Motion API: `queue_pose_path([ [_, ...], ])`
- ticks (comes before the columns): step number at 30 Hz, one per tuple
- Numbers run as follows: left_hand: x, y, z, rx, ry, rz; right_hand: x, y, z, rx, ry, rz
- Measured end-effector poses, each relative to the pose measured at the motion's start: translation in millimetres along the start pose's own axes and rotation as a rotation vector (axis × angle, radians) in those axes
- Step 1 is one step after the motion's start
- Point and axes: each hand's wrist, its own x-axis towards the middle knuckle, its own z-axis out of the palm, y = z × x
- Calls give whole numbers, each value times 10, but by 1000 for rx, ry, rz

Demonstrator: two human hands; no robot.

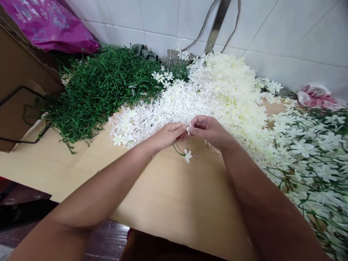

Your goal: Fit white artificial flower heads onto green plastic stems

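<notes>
Over the middle of the table, my left hand point(176, 131) is closed on a green artificial flower stem point(177, 150). A white flower point(187, 156) with thin pale stamens hangs from the stem's lower end. My right hand point(205, 128) meets the left, its thumb and finger pinched on a small white artificial flower point(188, 128) at the fingertips. Fingers hide part of that flower and its join with the stem. Just beyond both hands spreads a heap of white stamens point(174, 105), with a pile of cream-white petals point(231, 83) at its right.
Green plastic stems point(108, 83) are heaped at the back left, beside a cardboard box point(24, 72) and a purple bag point(54, 25). Stemmed white flowers point(320, 156) cover the right side. A tiled wall point(160, 21) stands behind the cardboard-covered table point(168, 195).
</notes>
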Motion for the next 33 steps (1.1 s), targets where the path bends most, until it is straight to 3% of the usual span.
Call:
queue_pose_path([
  [3, 2, -9, -5, -28, 57, 0, -202, -332, -303, -114, -7, -116],
  [5, -2, -20, -13, -43, 81, 8, -389, -558, -514, -98, 113, -348],
  [6, -4, -25, -13, -35, 74, 11, -481, -647, -599, -96, 242, -452],
  [7, -5, -29, -9, -14, 61, 12, -562, -711, -663, -157, 354, -466],
  [9, -5, -33, 8, 53, 40, -1, -673, -754, -721, -282, 524, -428],
  [11, -7, -29, 31, 124, 36, -30, -711, -705, -702, -361, 598, -395],
  [16, -18, -21, 64, 289, 59, -81, -610, -527, -650, -396, 632, -381],
  [24, -7, -92, 25, 542, -23, 0, -328, -459, -830, -386, 753, -243],
  [29, -2, -56, 37, 612, -49, -14, -219, -419, -704, -720, 713, 3],
  [33, -12, -19, 59, 637, -50, -24, -120, -367, -561, -896, 584, 57],
])
